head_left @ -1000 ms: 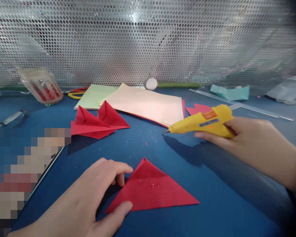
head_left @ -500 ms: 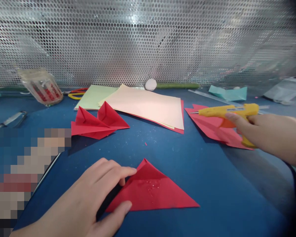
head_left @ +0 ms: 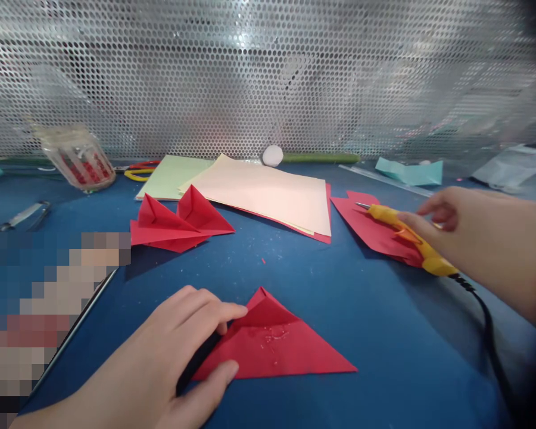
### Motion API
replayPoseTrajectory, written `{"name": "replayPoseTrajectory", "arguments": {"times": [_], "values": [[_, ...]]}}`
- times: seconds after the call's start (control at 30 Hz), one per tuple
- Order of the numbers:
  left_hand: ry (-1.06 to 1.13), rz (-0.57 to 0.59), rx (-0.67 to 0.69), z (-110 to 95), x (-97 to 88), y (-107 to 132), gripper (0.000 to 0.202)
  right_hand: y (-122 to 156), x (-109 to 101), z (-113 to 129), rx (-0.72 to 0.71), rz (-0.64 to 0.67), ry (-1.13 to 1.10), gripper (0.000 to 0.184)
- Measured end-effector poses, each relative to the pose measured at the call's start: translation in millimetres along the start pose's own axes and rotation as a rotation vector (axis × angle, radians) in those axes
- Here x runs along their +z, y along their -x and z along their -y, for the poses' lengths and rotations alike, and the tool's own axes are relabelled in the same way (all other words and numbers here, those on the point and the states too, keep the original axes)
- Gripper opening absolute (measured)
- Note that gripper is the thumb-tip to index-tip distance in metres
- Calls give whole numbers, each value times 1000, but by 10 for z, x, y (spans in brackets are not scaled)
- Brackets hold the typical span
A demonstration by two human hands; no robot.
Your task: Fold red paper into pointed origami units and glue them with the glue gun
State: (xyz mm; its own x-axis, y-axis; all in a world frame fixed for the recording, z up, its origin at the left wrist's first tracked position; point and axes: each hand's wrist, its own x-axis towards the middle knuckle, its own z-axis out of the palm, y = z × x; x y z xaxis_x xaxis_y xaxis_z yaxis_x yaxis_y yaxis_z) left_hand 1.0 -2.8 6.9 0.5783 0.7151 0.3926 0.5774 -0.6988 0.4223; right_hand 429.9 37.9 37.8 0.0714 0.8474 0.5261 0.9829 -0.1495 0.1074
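Observation:
A folded red paper triangle (head_left: 277, 351) lies on the blue table near me, with shiny glue spots on its top face. My left hand (head_left: 174, 351) grips its left corner, forefinger on the upper flap and thumb at the lower edge. To the right, a yellow glue gun (head_left: 422, 253) lies on its side across a red paper sheet (head_left: 366, 229), nozzle pointing left, black cord trailing toward me. My right hand (head_left: 482, 238) hovers over the gun with loosened, spread fingers, one fingertip still touching its body.
Two folded red paper pieces (head_left: 174, 223) sit left of centre. A stack of cream, green and red sheets (head_left: 268, 193) lies behind them. A jar (head_left: 75, 156), scissors (head_left: 138, 170), a white ball (head_left: 273, 155), teal paper (head_left: 408, 171) and a perforated metal screen (head_left: 268, 71) line the back.
My right hand swung the glue gun from the middle of the table out to the right, laid it on the red sheet and loosened its grip. My left hand stayed on the triangle.

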Motion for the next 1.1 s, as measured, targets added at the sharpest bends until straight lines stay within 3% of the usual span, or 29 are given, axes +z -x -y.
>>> {"name": "replayPoseTrajectory", "arguments": {"times": [0.13,0.23,0.33,0.47,0.6,0.73,1.1], "values": [[-10,1,7,10,8,-3,46,207,-231,617,-318,-38,-228,64],[-17,-7,44,29,17,10,45,397,-342,984,-598,27,-505,46],[-15,-17,65,42,26,19,47,541,-393,1182,-701,124,-713,34],[-29,-28,71,44,28,11,47,599,-377,1249,-704,190,-837,30],[12,-31,80,43,26,-26,44,581,-327,1254,-737,173,-906,30],[58,3,101,20,16,-57,44,568,-314,1251,-786,115,-915,25],[14,-23,159,15,-7,-63,45,605,-284,1216,-904,142,-878,36]]}}
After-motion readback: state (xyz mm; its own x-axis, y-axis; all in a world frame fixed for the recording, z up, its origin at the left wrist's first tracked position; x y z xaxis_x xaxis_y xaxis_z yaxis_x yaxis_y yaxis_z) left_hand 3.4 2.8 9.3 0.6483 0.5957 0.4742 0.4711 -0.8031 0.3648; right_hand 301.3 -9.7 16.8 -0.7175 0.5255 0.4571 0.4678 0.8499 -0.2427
